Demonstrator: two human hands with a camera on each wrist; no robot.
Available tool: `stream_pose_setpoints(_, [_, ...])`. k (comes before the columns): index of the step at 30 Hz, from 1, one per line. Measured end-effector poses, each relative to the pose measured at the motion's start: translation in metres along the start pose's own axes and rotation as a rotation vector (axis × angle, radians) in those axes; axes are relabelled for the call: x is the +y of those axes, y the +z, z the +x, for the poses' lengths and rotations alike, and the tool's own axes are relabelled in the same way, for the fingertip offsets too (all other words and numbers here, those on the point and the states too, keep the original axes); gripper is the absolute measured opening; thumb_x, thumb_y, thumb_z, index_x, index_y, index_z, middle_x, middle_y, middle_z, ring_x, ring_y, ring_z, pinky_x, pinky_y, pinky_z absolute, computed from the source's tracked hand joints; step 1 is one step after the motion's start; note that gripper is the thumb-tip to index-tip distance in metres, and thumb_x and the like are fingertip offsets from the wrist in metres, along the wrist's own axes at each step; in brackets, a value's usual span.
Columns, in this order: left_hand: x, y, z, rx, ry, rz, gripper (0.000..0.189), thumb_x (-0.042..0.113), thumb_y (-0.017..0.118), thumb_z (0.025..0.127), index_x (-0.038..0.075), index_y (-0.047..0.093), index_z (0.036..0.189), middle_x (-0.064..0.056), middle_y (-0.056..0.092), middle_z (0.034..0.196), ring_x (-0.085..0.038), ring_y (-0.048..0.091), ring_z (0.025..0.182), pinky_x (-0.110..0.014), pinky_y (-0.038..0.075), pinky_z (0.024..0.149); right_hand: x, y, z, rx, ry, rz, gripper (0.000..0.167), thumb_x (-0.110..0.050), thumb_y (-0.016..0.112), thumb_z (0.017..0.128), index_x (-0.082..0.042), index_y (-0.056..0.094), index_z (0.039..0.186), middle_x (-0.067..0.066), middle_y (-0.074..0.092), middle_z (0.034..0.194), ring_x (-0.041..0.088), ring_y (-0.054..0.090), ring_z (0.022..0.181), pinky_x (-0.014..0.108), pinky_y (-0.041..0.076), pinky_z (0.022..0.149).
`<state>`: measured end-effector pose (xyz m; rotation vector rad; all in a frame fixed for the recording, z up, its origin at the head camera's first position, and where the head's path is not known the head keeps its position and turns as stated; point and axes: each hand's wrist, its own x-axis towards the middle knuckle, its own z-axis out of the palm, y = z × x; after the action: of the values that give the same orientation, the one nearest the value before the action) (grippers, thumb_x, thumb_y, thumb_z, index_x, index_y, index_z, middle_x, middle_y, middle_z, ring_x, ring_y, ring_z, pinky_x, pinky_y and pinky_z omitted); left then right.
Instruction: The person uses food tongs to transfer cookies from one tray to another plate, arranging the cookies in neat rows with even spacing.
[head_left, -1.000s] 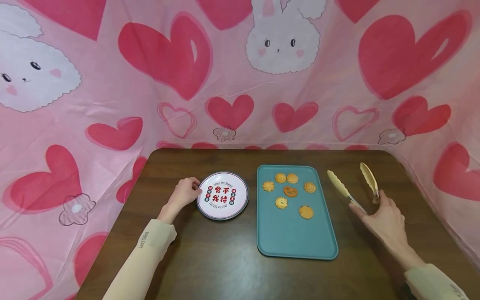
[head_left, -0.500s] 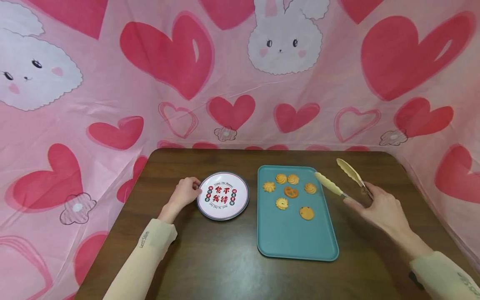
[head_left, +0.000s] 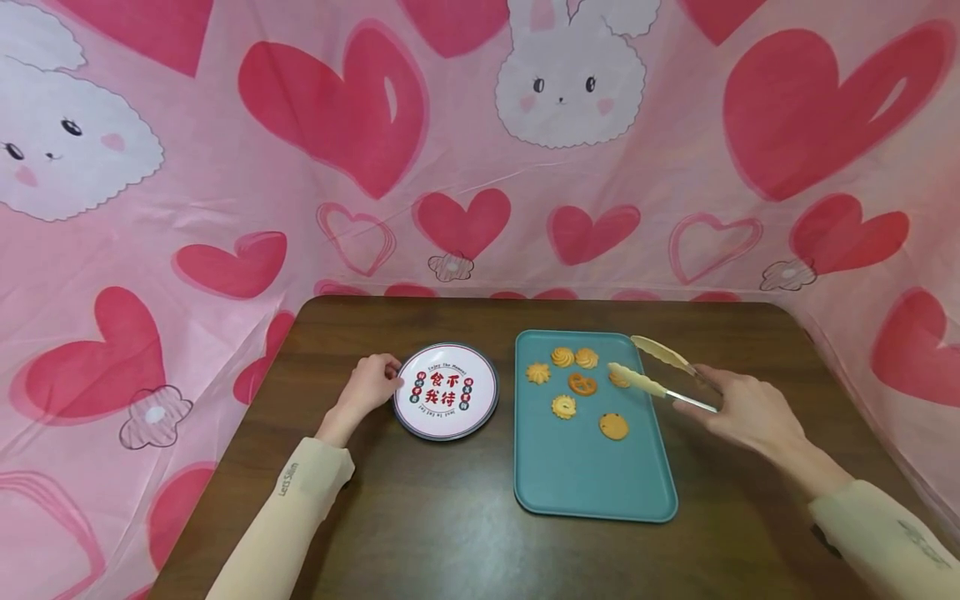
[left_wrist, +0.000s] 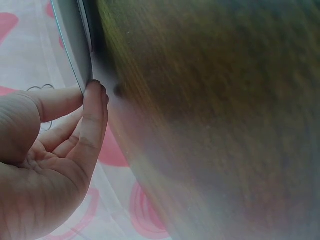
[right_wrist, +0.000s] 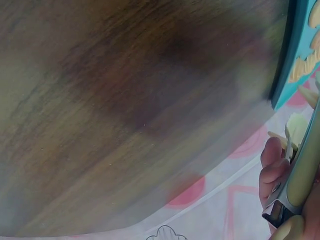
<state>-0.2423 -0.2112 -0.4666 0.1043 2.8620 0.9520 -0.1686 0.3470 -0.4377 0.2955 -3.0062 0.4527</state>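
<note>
My left hand pinches the left rim of a round white plate with red characters; in the left wrist view thumb and fingertips meet at the plate's edge. My right hand grips a pair of tongs with cream scalloped tips and metal arms. The tongs are spread, tips over the right side of a teal tray. One tip overlaps a swirl cookie, partly hiding it. Also on the tray lie several swirl cookies, a pretzel and a round speckled cookie.
The dark wooden table carries the plate on the left and the tray to its right. A pink cloth with hearts and rabbits hangs behind and at both sides of the table.
My right hand has moved left with the tongs, bringing their tips from beside the tray to over its right edge and the swirl cookie there. The left hand and plate stay put.
</note>
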Motion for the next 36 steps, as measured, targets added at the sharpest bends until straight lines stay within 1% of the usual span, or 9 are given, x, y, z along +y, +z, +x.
stream_pose_setpoints(6, [-0.001,0.0,0.0,0.001,-0.002,-0.004,0.028,0.007,0.07,0.091,-0.006,0.066,0.115,-0.018,0.066,0.098,-0.029,0.059,0.083,-0.041,0.055,0.078,-0.002,0.001,0.002,-0.032,-0.025,-0.022,0.085,-0.068,0.063,0.085,0.0,0.057,0.136,0.024,0.069,0.113,0.042,0.067,0.091,0.06,0.05,0.07])
stream_pose_setpoints(11, [-0.002,0.0,0.0,0.002,-0.01,-0.006,0.028,0.007,0.07,0.091,-0.006,0.066,0.115,-0.018,0.066,0.097,-0.029,0.059,0.083,-0.041,0.055,0.078,-0.003,0.001,0.003,-0.061,-0.035,-0.039,0.085,-0.068,0.062,0.086,0.001,0.058,0.136,0.026,0.066,0.118,0.043,0.066,0.095,0.059,0.05,0.071])
stream_pose_setpoints(15, [-0.003,0.0,0.001,0.001,-0.016,-0.008,0.028,0.007,0.07,0.091,-0.005,0.066,0.116,-0.017,0.066,0.096,-0.028,0.059,0.083,-0.04,0.055,0.078,-0.003,0.002,0.003,-0.076,-0.043,-0.041,0.081,-0.066,0.064,0.086,-0.001,0.06,0.135,0.025,0.067,0.119,0.04,0.067,0.093,0.058,0.051,0.07])
stream_pose_setpoints(19, [-0.004,0.0,0.001,-0.003,-0.014,-0.013,0.028,0.007,0.07,0.091,-0.006,0.065,0.116,-0.016,0.066,0.096,-0.028,0.058,0.082,-0.04,0.054,0.077,-0.003,0.0,0.006,-0.095,-0.072,-0.05,0.081,-0.064,0.064,0.087,0.001,0.061,0.133,0.025,0.067,0.117,0.033,0.067,0.087,0.055,0.051,0.068])
stream_pose_setpoints(24, [-0.005,0.0,0.002,0.002,-0.015,-0.019,0.028,0.007,0.07,0.091,-0.005,0.066,0.116,-0.016,0.066,0.096,-0.028,0.058,0.083,-0.04,0.054,0.078,-0.005,-0.004,0.009,-0.118,-0.09,-0.056,0.076,-0.058,0.068,0.088,0.004,0.061,0.131,0.024,0.069,0.111,0.021,0.059,0.072,0.043,0.048,0.059])
stream_pose_setpoints(28, [-0.005,0.001,0.003,0.006,-0.012,-0.016,0.028,0.008,0.071,0.091,-0.005,0.066,0.116,-0.016,0.066,0.096,-0.028,0.059,0.083,-0.04,0.054,0.079,-0.007,-0.006,0.01,-0.145,-0.087,-0.045,0.072,-0.053,0.07,0.088,0.004,0.06,0.132,0.016,0.071,0.098,0.018,0.051,0.066,0.034,0.04,0.053])
stream_pose_setpoints(30, [-0.005,0.001,0.003,0.006,-0.009,-0.016,0.028,0.007,0.07,0.091,-0.005,0.066,0.115,-0.017,0.066,0.096,-0.028,0.059,0.083,-0.04,0.054,0.079,-0.007,-0.007,0.011,-0.155,-0.083,-0.037,0.071,-0.051,0.07,0.088,0.004,0.06,0.132,0.008,0.069,0.087,0.017,0.049,0.064,0.033,0.037,0.051])
stream_pose_setpoints(33, [-0.005,0.001,0.004,0.005,-0.008,-0.019,0.028,0.007,0.07,0.091,-0.005,0.066,0.115,-0.017,0.066,0.096,-0.028,0.059,0.083,-0.04,0.054,0.078,-0.007,-0.007,0.011,-0.168,-0.075,-0.02,0.072,-0.051,0.07,0.089,0.004,0.059,0.134,-0.001,0.063,0.077,0.016,0.047,0.062,0.033,0.035,0.048])
stream_pose_setpoints(36, [-0.006,0.001,0.004,0.0,-0.01,-0.021,0.028,0.007,0.07,0.091,-0.006,0.066,0.116,-0.017,0.066,0.097,-0.028,0.059,0.083,-0.041,0.055,0.079,-0.007,-0.006,0.01,-0.176,-0.068,-0.011,0.073,-0.053,0.069,0.089,0.004,0.058,0.134,-0.002,0.062,0.076,0.015,0.045,0.06,0.033,0.035,0.048])
